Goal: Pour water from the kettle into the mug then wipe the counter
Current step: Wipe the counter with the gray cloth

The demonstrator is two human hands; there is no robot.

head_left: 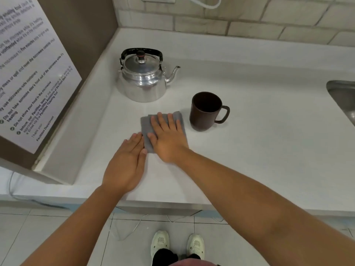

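Observation:
A shiny metal kettle (143,77) with a black handle stands at the back left of the white counter (259,150), spout pointing right. A dark brown mug (205,111) stands upright to its right, handle to the right. A folded grey cloth (147,124) lies flat in front of the kettle, just left of the mug. My right hand (167,137) presses flat on the cloth, fingers spread. My left hand (126,164) lies flat on the counter, its fingertips touching the cloth's left edge.
A brown side panel with a printed notice (32,73) walls the counter's left. A steel sink (343,98) is sunk in at the right edge. Tiled wall runs behind. White cables lie on the floor tiles by my shoes (177,244).

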